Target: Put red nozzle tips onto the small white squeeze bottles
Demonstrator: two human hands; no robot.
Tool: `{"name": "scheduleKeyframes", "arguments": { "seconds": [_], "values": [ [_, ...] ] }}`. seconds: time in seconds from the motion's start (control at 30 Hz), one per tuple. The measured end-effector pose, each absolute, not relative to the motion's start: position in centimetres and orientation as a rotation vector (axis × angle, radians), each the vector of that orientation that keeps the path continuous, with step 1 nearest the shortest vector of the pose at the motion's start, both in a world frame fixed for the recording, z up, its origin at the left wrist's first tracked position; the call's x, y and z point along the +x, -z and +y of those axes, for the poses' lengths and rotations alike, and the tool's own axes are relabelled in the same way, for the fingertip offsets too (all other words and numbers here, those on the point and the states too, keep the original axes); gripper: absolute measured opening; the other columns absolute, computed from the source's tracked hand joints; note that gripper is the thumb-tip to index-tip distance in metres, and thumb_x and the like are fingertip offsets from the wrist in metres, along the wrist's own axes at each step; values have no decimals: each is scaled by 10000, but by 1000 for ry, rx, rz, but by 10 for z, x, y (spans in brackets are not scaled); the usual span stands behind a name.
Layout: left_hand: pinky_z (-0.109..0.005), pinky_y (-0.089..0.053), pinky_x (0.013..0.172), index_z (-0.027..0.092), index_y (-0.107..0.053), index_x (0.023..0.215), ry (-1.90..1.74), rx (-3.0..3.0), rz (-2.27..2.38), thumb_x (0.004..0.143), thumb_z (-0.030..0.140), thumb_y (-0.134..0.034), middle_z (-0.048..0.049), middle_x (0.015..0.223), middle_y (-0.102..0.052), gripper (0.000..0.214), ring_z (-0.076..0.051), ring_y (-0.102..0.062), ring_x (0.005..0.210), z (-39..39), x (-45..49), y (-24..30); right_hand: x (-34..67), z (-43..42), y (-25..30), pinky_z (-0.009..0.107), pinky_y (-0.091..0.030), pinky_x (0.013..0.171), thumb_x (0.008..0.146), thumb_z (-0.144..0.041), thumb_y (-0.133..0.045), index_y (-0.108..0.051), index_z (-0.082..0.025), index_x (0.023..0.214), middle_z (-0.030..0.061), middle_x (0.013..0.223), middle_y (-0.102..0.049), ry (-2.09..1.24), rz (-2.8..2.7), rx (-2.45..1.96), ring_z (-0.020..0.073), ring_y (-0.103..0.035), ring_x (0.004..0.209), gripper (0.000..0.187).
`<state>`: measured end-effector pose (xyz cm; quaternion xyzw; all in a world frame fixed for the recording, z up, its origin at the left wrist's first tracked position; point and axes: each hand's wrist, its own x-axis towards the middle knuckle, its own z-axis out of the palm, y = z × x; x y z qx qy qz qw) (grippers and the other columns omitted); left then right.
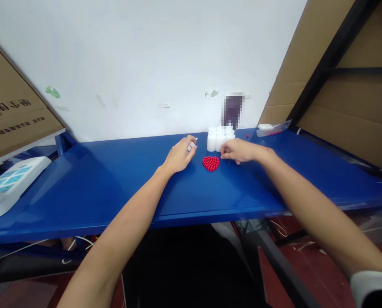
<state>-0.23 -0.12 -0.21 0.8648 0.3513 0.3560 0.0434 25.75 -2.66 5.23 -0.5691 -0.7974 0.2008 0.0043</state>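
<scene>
While the left hand point(178, 155) curls its fingers around a small white bottle point(190, 147), whose narrow tip slants up and away to the right, the right hand point(239, 150) rests just beside a cluster of white bottles point(212, 143) standing upright near the back of the table point(107, 171). Its fingers are bent and point leftward; I cannot tell whether they pinch anything. Between the two hands and slightly nearer the person lies a flat patch of red bead-like pieces point(210, 163), broad at the back and narrowing toward the body, with no marked long axis. It sits left of and a little below the right fingertips, which are nearer to it than the left ones. One loose red piece point(248, 136) lies farther back, beyond the right hand, near a clear plastic bag point(279, 128). No label can be read on the bottles. At far left, a cardboard sheet point(14, 92) carries dark printed characters that seem upside down, above a smaller printed row; neither is legible. Below it stands a white tray-like object point(33, 164) with pale blue squares, and a pixelated patch point(232, 109) covers part of the white wall panel point(146, 55).
</scene>
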Motion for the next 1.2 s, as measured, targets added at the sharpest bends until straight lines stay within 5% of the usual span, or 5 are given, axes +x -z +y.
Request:
{"name": "scheduleKeyframes", "arguments": {
  "seconds": [0.33, 1.2],
  "values": [
    [-350, -485, 837, 210, -533, 1160, -1074, 2638, 1076, 1034, 355, -428, -53, 1030, -667, 219, -195, -628, 899, -2, -2, 0, 263, -23, -49, 280, -485, 603, 855, -119, -586, -638, -160, 1040, 43, 830, -716, -693, -2506, -1733, 139, -637, 563, 197],
    [-342, -487, 828, 209, -534, 1175, -1030, 2640, 1083, 1030, 357, -424, -65, 1067, -687, 234, -191, -642, 902, -3, -1, -1, 252, -24, -44, 287, -416, 687, 919, -191, -521, -654, -174, 1032, 31, 774, -650, -544, -2591, -1547, 159, -560, 659, 175]
  ]
}}
